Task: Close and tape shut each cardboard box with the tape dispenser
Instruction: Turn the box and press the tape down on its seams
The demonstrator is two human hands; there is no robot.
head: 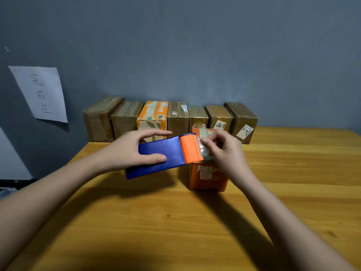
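My left hand (136,148) grips the tape dispenser (168,153), a blue body with an orange head, held in the air above the table. At the dispenser's orange end my right hand (224,151) pinches the clear tape end (205,152) by its toothed edge. Just under and behind both hands stands a small orange cardboard box (208,178), upright on the table; its top is partly hidden by my right hand and a flap shows above it.
Several cardboard boxes (175,118) stand in a row along the back of the wooden table (175,222) against the grey wall. A paper sheet with handwriting (42,93) hangs on the wall at the left. The table's left edge runs diagonally.
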